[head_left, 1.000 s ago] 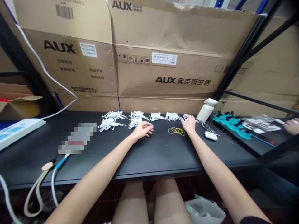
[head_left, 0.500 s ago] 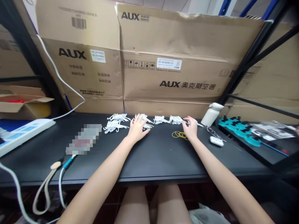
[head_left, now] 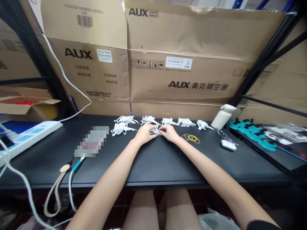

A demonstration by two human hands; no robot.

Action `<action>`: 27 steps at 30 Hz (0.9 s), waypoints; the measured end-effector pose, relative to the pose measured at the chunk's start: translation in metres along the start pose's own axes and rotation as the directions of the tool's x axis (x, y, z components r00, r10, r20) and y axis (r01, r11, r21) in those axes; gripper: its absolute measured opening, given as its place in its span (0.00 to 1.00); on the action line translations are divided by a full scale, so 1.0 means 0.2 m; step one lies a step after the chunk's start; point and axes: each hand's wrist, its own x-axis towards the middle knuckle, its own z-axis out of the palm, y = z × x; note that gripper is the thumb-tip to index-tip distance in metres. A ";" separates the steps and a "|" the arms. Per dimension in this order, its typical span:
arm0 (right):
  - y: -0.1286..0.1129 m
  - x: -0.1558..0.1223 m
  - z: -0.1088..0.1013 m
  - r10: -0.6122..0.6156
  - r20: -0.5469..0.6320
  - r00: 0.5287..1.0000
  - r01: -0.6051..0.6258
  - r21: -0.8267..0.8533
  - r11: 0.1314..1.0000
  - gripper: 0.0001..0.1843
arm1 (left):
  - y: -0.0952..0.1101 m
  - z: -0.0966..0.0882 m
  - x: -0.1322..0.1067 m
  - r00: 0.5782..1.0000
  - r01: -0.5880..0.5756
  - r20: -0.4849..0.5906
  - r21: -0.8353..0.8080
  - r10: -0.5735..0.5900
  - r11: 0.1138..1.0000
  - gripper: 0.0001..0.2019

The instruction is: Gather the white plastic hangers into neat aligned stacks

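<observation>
At the left of the black counter [head_left: 153,166], two clusters of white hooked pieces [head_left: 120,128] lie one behind the other. Next, the left hand [head_left: 144,134] curls around a small white bundle [head_left: 155,131], grasping it. The right hand [head_left: 169,132] has moved over to its right end, fingertips touching; whether they pinch is unclear. So both hands now share one bundle. Yellow rubber bands [head_left: 191,138] lie beyond, and the rightmost cluster [head_left: 203,125] is now uncovered and untouched.

A black sleeve edge [head_left: 261,225] shows on the right arm [head_left: 212,172]; left hand [head_left: 144,134], right hand [head_left: 169,133] and thighs [head_left: 144,210] are bare.
</observation>
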 end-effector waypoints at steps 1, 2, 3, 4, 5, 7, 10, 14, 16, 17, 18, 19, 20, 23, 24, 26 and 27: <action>0.01 0.00 0.00 0.017 0.016 1.000 -0.018 0.008 1.000 0.05 | 0.00 0.00 0.00 1.000 -0.007 -0.002 -0.020 0.007 1.000 0.16; 0.02 0.00 0.00 0.032 0.026 0.999 -0.033 0.016 0.999 0.06 | -0.01 0.00 0.00 1.000 -0.012 -0.005 -0.032 0.012 0.999 0.16; 0.03 0.00 -0.01 0.046 0.030 0.998 -0.046 0.022 0.999 0.06 | -0.01 0.00 0.00 1.000 -0.014 -0.007 -0.035 0.014 0.999 0.15; 0.05 -0.01 -0.03 0.056 0.034 0.998 -0.057 0.026 0.998 0.06 | -0.01 0.00 0.00 1.000 -0.015 -0.008 -0.032 0.014 0.999 0.15; 0.07 -0.02 -0.05 0.069 0.033 0.997 -0.070 0.024 0.997 0.06 | -0.01 0.00 0.00 1.000 -0.013 -0.006 -0.025 0.013 1.000 0.16; 0.11 -0.04 -0.11 0.104 0.039 0.994 -0.104 0.013 0.994 0.06 | -0.01 0.00 0.00 1.000 -0.011 -0.002 -0.012 0.011 1.000 0.17; 0.15 -0.07 -0.19 0.154 0.109 0.982 -0.155 0.004 0.988 0.07 | 0.00 0.00 0.00 1.000 0.000 0.003 0.006 0.000 1.000 0.22; 0.14 -0.08 -0.21 0.168 0.131 0.977 -0.171 0.012 0.985 0.07 | 0.00 0.00 0.00 1.000 0.010 0.004 0.026 -0.010 1.000 0.25; 0.12 -0.07 -0.18 0.153 0.063 0.986 -0.154 0.015 0.988 0.06 | -0.01 0.00 0.00 1.000 0.007 -0.004 0.020 -0.007 1.000 0.24; 0.11 -0.07 -0.16 0.144 0.033 0.989 -0.145 0.024 0.989 0.06 | -0.01 0.01 0.00 1.000 0.004 -0.009 0.017 -0.004 1.000 0.24; 0.10 -0.06 -0.14 0.136 0.015 0.991 -0.136 0.045 0.990 0.06 | -0.02 0.01 0.00 1.000 0.000 -0.014 0.017 0.001 1.000 0.24; 0.09 -0.06 -0.12 0.131 0.009 0.991 -0.131 0.076 0.989 0.05 | -0.02 0.01 0.00 1.000 -0.008 -0.019 0.019 0.008 1.000 0.23; 0.08 -0.05 -0.10 0.133 0.006 0.991 -0.133 0.104 0.986 0.05 | -0.02 0.01 0.00 1.000 -0.017 -0.023 0.024 0.017 1.000 0.23; 0.07 -0.05 -0.07 0.151 -0.023 0.988 -0.146 0.146 0.978 0.04 | -0.02 0.02 0.00 0.998 -0.047 -0.032 0.046 0.048 0.998 0.20; 0.07 -0.05 -0.07 0.161 -0.039 0.986 -0.154 0.146 0.977 0.04 | -0.02 0.02 0.00 0.998 -0.055 -0.034 0.056 0.057 0.997 0.20; 0.07 -0.06 -0.08 0.191 -0.069 0.979 -0.182 0.117 0.976 0.05 | -0.02 0.02 0.00 0.997 -0.062 -0.040 0.083 0.066 0.995 0.21; 0.07 -0.06 -0.09 0.206 -0.079 0.975 -0.199 0.083 0.976 0.05 | -0.03 0.03 0.00 0.997 -0.063 -0.044 0.096 0.067 0.993 0.21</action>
